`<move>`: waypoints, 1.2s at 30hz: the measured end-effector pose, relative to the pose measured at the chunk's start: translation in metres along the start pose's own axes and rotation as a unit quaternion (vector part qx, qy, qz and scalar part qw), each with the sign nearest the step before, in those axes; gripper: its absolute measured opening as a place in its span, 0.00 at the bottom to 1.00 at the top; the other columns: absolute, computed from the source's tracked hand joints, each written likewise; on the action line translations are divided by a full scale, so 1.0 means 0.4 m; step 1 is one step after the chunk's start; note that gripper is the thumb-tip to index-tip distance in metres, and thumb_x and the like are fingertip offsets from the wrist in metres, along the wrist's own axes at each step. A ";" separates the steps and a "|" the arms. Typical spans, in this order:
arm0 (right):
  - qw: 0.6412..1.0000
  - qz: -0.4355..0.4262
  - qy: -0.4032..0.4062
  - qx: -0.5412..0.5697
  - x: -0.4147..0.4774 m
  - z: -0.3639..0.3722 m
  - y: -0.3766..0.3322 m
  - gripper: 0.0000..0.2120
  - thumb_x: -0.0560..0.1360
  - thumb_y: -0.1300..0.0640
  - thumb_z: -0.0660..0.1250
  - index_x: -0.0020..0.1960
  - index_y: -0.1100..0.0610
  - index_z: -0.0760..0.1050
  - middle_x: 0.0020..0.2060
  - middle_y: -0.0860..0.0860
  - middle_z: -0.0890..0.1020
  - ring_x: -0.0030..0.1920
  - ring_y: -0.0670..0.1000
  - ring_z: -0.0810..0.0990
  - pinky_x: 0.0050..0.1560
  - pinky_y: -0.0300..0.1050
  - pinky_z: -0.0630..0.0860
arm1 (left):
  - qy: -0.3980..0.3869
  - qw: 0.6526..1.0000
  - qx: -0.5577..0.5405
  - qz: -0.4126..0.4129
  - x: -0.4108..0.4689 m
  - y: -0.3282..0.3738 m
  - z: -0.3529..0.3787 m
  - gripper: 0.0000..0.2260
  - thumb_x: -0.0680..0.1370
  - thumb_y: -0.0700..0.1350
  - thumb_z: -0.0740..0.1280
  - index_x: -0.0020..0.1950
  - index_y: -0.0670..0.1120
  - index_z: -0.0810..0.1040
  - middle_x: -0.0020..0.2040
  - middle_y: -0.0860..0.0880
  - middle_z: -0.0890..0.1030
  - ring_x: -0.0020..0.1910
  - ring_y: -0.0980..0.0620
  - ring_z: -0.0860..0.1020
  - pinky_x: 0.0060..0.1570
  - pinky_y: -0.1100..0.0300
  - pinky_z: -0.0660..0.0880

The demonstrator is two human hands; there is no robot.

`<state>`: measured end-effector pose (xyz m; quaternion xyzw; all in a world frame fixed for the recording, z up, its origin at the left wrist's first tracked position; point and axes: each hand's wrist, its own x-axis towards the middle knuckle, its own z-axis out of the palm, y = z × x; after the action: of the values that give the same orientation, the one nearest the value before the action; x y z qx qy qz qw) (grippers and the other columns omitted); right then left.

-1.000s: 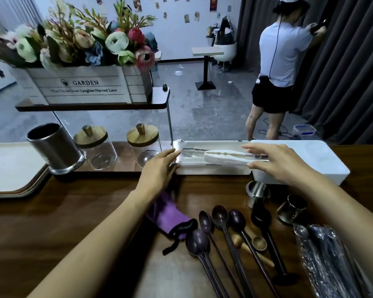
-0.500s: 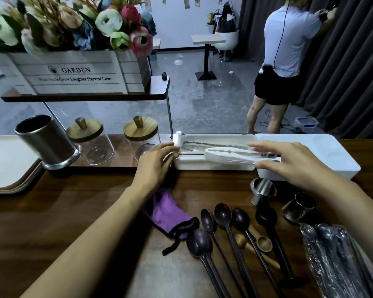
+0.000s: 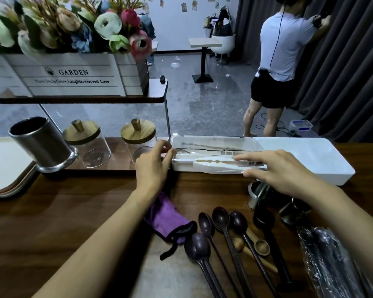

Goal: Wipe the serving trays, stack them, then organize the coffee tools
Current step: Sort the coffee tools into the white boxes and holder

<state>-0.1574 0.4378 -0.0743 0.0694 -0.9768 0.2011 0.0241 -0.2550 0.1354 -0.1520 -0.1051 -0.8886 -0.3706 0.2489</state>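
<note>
1. Fingers of the left grip (image 3: 153, 168) have curled since a second ago. They lay flat against the box (image 3: 202, 140) and now pinch its 9 o'clock end, seemingly at the corner of a clear lid.
2. The tongs (image 3: 215, 166) have barely shifted and lie lengthwise along the box's near rim, not yet down inside. The right grip (image 3: 282, 168) is clamped on their 3 o'clock end, with fingers on top and the thumb against the near side.
3. My reading is that this is the organizing stage. The new pinch looks meant to steady the box or lift its lid so the tongs can drop in. I cannot tell how far the lid is raised.
4. At 6 o'clock of the box, dark spoons (image 3: 221, 218) lie fanned and loose on the counter (image 3: 73, 211), so they are still to be sorted. The cloth (image 3: 166, 216) sits crumpled at their 9 o'clock, just beneath the left wrist.
5. Two metal cups (image 3: 258, 194) stand under the right wrist, and a wrapped bundle (image 3: 332, 259) lies at 4 o'clock.
6. The trays (image 3: 7, 166) sit stacked at far 9 o'clock, well apart, so wiping and stacking appear finished. A canister (image 3: 41, 145) and two jars (image 3: 86, 145) stand between them and the box.
</note>
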 end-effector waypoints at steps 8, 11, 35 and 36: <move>0.997 -0.022 0.038 -0.058 0.035 0.055 -0.040 0.22 0.79 0.48 0.68 0.72 0.39 0.72 0.68 0.43 0.78 0.64 0.54 0.77 0.58 0.49 0.72 | -0.014 0.998 -0.052 0.021 0.013 0.010 -0.016 0.12 0.83 0.46 0.65 0.65 0.56 0.79 0.56 0.56 0.85 0.54 0.55 0.83 0.53 0.50 0.80; 0.994 -0.027 0.064 -0.084 0.069 0.082 -0.057 0.23 0.80 0.50 0.67 0.74 0.44 0.70 0.64 0.46 0.81 0.63 0.55 0.78 0.53 0.49 0.72 | -0.017 0.998 -0.051 0.013 0.026 0.013 -0.013 0.19 0.82 0.42 0.65 0.71 0.56 0.78 0.55 0.53 0.86 0.51 0.52 0.83 0.53 0.53 0.78; 0.996 0.038 -0.076 0.033 0.304 0.126 -0.018 0.27 0.73 0.47 0.75 0.70 0.43 0.75 0.64 0.46 0.80 0.64 0.49 0.77 0.61 0.43 0.73 | -0.032 0.995 -0.093 0.018 0.023 0.018 0.014 0.23 0.82 0.41 0.63 0.77 0.55 0.70 0.68 0.53 0.80 0.62 0.55 0.79 0.61 0.48 0.78; 0.995 0.039 -0.083 0.045 0.306 0.134 -0.014 0.27 0.73 0.48 0.75 0.71 0.44 0.75 0.65 0.48 0.79 0.64 0.49 0.77 0.63 0.44 0.74 | -0.033 0.995 -0.095 0.016 0.023 0.018 0.015 0.23 0.82 0.41 0.63 0.77 0.56 0.70 0.68 0.54 0.80 0.62 0.56 0.79 0.61 0.49 0.78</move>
<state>-0.2788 0.3959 -0.1119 0.0487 -0.9673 0.2396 -0.0678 -0.2624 0.1446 -0.1464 -0.1552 -0.8552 -0.4458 0.2140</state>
